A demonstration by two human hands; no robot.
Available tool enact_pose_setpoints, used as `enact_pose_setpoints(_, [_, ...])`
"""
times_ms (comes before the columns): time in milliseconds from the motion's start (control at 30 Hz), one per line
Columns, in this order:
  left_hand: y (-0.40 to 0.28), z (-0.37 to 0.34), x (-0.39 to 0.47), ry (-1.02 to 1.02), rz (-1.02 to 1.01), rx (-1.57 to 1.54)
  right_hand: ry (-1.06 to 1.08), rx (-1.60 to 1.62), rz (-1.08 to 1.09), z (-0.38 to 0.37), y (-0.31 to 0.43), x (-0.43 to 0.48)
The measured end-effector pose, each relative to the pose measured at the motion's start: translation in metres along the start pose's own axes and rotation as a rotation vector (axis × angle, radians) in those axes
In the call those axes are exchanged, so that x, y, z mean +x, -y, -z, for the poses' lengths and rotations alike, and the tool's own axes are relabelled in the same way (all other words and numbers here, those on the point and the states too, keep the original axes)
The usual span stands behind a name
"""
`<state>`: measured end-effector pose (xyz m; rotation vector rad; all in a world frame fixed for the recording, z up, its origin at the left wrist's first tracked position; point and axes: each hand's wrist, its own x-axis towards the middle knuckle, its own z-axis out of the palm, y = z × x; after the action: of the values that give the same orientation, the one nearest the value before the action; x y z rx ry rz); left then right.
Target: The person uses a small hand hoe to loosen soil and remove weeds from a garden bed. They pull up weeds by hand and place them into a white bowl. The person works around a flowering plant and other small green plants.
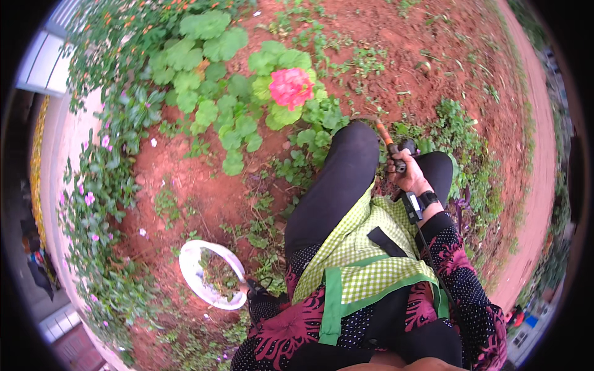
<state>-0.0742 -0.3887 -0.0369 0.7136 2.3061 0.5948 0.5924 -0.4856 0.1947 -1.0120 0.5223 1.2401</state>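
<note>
My right hand point(404, 170) is closed around the dark grip of a sickle point(384, 134) with an orange shank. Its curved blade lies low among the plants just beyond my knee, partly hidden by leaves. At lower left, my left hand point(244, 286) grips the near rim of a white basin point(189, 259); most of that hand is hard to make out. The basin is tilted and holds pulled weeds point(218, 273) with some soil on them. A geranium point(232, 99) with a pink flower head point(291, 88) grows in front of my bent legs.
Reddish soil point(185, 185) with small scattered weeds surrounds me. Pink-flowered periwinkle plants point(100, 185) border the left side, beside a pale paved edge point(58, 195). A dirt path point(540, 153) curves along the right. A cable point(434, 269) runs along my right sleeve from a wrist device point(412, 206).
</note>
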Motion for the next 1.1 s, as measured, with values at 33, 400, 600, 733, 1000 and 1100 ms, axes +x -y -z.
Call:
enact_pose_setpoints(33, [-0.012,0.007,0.002,-0.006,0.01,-0.014,0.046,0.064,-0.053,0.0,0.002,-0.003])
enact_pose_setpoints(400, [-0.206,0.062,0.02,-0.101,-0.127,-0.388,0.092,0.03,0.234,0.007,0.046,-0.05])
enact_pose_setpoints(600, [-0.41,0.022,-0.058,0.371,-0.33,-1.035,0.244,0.053,0.399,0.023,0.076,-0.071])
enact_pose_setpoints(733, [-0.521,-0.038,-0.173,0.777,-0.51,-0.992,0.319,0.23,0.421,0.028,0.081,-0.067])
enact_pose_setpoints(1000, [-0.626,-0.259,-0.361,1.294,-0.329,-0.621,0.352,0.759,0.304,0.029,0.109,-0.046])
enact_pose_setpoints(1100, [-0.632,-0.375,-0.403,1.35,-0.28,-0.473,0.299,0.849,0.288,0.03,0.117,-0.044])
